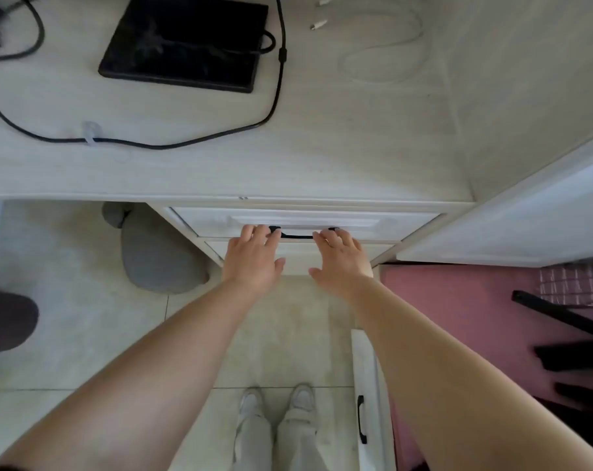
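Apparently the top drawer (pixel 390 222) is shut or all but shut: its white front sits tucked just under the edge of the surface (pixel 322 154), and I can make out no gap. Both grips lie flat against it, fingers straight and relaxed, holding nothing. The left grip (pixel 252 256) touches the front at the left end of the black handle (pixel 297 236) and the right grip (pixel 341 258) at its right end, so the handle's bare middle spans between the 2. What remains, I judge, is at most a final press home. Well apart on the surface lie a black flat device (pixel 183 42) and a black cable (pixel 275 103).
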